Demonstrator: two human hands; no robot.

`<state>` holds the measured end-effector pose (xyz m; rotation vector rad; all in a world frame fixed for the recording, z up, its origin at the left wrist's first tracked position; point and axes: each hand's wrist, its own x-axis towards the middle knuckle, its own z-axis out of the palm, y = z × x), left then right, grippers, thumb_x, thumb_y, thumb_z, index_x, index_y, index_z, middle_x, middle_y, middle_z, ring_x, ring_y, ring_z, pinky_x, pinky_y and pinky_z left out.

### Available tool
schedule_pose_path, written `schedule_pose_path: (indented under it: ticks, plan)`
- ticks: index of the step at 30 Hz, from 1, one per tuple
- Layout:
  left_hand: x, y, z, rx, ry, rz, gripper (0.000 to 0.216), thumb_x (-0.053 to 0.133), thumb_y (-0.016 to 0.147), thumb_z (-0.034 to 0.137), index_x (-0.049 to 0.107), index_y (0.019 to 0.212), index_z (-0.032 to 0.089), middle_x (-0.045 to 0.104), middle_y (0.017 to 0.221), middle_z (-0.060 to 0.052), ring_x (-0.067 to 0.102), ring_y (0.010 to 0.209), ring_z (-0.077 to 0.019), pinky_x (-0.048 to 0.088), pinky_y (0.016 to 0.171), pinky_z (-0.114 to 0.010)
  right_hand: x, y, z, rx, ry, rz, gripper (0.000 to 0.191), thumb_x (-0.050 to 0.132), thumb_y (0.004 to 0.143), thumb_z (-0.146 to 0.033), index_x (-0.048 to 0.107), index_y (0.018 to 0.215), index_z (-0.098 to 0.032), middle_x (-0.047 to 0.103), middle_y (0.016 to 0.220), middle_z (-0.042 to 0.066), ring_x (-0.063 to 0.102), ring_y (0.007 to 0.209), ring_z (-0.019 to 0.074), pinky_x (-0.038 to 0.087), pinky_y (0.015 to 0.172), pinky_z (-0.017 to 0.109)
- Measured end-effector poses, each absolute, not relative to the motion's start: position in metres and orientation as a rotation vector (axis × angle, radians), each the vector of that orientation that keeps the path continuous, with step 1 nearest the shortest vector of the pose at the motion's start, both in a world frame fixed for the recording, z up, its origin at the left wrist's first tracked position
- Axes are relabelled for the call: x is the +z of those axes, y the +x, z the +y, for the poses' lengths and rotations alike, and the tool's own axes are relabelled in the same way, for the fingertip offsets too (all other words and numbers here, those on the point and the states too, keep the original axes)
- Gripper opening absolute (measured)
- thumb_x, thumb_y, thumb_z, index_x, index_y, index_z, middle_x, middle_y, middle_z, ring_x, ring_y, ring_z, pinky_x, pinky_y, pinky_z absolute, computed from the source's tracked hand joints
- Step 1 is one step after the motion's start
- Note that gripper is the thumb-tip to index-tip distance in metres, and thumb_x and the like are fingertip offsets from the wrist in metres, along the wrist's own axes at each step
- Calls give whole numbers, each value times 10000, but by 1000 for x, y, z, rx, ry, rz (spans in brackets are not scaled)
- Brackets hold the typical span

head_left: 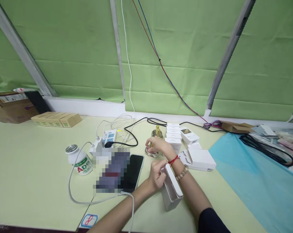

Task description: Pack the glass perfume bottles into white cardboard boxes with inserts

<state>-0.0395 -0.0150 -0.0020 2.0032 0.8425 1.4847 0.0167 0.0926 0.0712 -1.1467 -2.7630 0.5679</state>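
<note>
My left hand (157, 174) grips the edge of an open white box (171, 191), tilted on the table with its hollow side showing. Farther forward, my right hand (158, 145) reaches across with its fingers closed around the top of a clear glass bottle (151, 153) that has a gold neck. A second glass bottle with a gold top (157, 130) stands just behind that hand. To the right of the bottles is a row of small white boxes (173, 136). An opened white carton (201, 159) lies on its side near my right forearm.
A phone (134, 171) and a white plastic bottle (80, 161) are on the left. A white cable (100, 201) loops under my left forearm. Behind are a power strip (109, 137) and kraft boxes (57, 119); a blue sheet (253, 181) covers the right side.
</note>
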Motion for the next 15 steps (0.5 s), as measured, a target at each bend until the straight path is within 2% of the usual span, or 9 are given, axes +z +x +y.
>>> schedule_pose_path:
  ticks: [4, 7, 15]
  plan:
    - [-1, -35, -17, 1643, 2147, 866, 250, 362, 814, 329, 353, 612, 182, 365, 525, -22, 334, 486, -155, 212, 533, -294, 77, 16, 76, 555, -1195, -2764, 343, 681, 726, -139, 672, 1068, -151, 688, 948, 70, 636, 895, 172, 436, 793, 222]
    - [-4, -33, -16, 1650, 2191, 883, 240, 354, 813, 319, 355, 613, 187, 373, 525, -26, 333, 480, -154, 221, 528, -293, 79, 22, 68, 556, -1178, -2787, 334, 677, 735, -147, 673, 1069, -163, 692, 947, 58, 641, 879, 158, 441, 775, 212]
    - [-3, -42, -9, 1666, 2401, 763, 175, 386, 740, 304, 365, 602, 197, 351, 498, -8, 325, 433, -139, 260, 496, -270, 91, 68, 49, 518, -1312, -2932, 439, 640, 708, -71, 639, 1142, -139, 668, 1049, 88, 619, 949, 200, 445, 763, 239]
